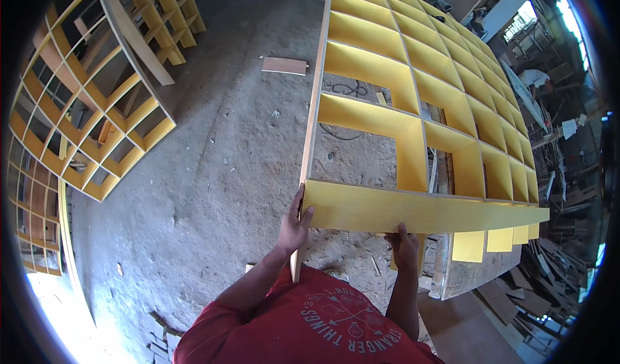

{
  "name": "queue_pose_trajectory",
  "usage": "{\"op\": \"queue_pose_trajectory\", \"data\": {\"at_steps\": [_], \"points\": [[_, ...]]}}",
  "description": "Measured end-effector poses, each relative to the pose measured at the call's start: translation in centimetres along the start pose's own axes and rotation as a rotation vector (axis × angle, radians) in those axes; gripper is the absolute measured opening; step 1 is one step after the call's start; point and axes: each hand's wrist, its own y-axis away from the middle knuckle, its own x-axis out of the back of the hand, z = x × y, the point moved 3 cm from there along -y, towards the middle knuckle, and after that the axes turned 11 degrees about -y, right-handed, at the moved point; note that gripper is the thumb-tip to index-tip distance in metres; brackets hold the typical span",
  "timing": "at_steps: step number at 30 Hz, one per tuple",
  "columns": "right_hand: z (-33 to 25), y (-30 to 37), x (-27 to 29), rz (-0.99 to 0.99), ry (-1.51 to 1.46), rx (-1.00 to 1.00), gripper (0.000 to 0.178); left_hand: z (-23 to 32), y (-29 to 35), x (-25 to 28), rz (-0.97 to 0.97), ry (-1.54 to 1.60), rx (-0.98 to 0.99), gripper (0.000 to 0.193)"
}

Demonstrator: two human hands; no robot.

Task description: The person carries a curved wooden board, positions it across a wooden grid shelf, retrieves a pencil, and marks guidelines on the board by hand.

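Spanning both hands (295, 231) (405, 250): yellow board (374, 206)

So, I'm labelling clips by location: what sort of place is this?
Likely a carpentry workshop: a large yellow grid frame, another lattice frame at left, and wood scraps heaped at right.

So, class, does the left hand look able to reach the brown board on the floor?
Probably not from here: the brown board lies well ahead on the floor, while the left hand holds the yellow frame at its near corner.

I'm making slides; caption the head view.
Left hand and right hand grip the near edge of a yellow grid frame.
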Motion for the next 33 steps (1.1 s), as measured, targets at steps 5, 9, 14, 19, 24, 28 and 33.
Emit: {"op": "queue_pose_trajectory", "data": {"at_steps": [5, 9, 14, 19, 24, 28, 33], "points": [[0.2, -0.1, -0.3, 0.03, -0.011, 0.008, 0.035, 0.8, -1.2, 0.8, -0.05, 0.031, 0.027, 0.066], [0.3, -0.2, -0.1, 0.034, 0.0, 0.016, 0.034, 2.3, 1.3, 1.8, 0.046, -0.272, -0.102, 0.052], [0.6, -0.4, 1.3, 0.04, 0.0, 0.002, 0.034, 3.3, 4.8, 5.5, 0.036, -0.276, -0.104, 0.028], [0.4, -0.1, 0.2, 0.048, 0.029, 0.007, 0.034, 4.8, 1.8, 6.3, 0.166, -0.33, -0.065, 0.038], [0.3, 0.0, 0.6, 0.074, 0.061, -0.011, 0.034, 3.7, 3.0, 5.7, 0.192, -0.282, -0.059, 0.032], [0.3, 0.1, 1.3, 0.076, 0.088, -0.01, 0.034, -0.9, 4.9, 7.8, 0.189, -0.072, 0.268, 0.025], [0.2, -0.1, 0.9, 0.081, 0.089, 0.001, 0.037, -1.5, 6.0, 8.0, 0.161, -0.037, 0.193, 0.021]]}}
